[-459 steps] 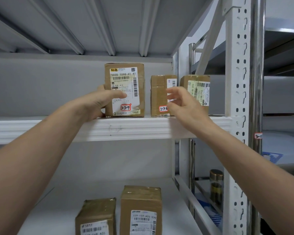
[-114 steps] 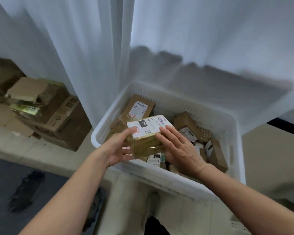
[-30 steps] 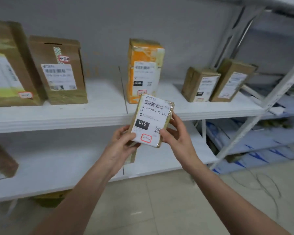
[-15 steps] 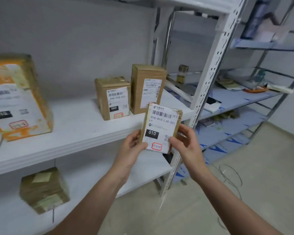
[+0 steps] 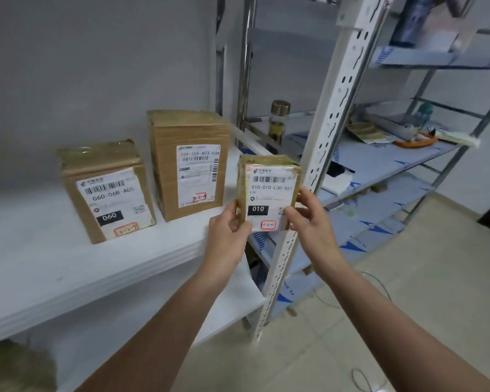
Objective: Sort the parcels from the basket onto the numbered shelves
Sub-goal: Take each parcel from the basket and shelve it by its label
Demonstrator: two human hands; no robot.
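Cardboard parcel (image 5: pixel 268 190) stood upright, long axis vertical, label facing the camera, pinched at its lower sides by left hand (image 5: pixel 227 239) and right hand (image 5: pixel 311 222).

One held parcel (image 5: pixel 269 190), two shelved parcels (image 5: pixel 108 193) (image 5: pixel 190 165), two hands (image 5: pixel 227 239) (image 5: pixel 311 222), one gold-capped bottle (image 5: pixel 277 123), two shelving racks (image 5: pixel 68 264) (image 5: pixel 379 165), one blurred bundle (image 5: pixel 14 369)
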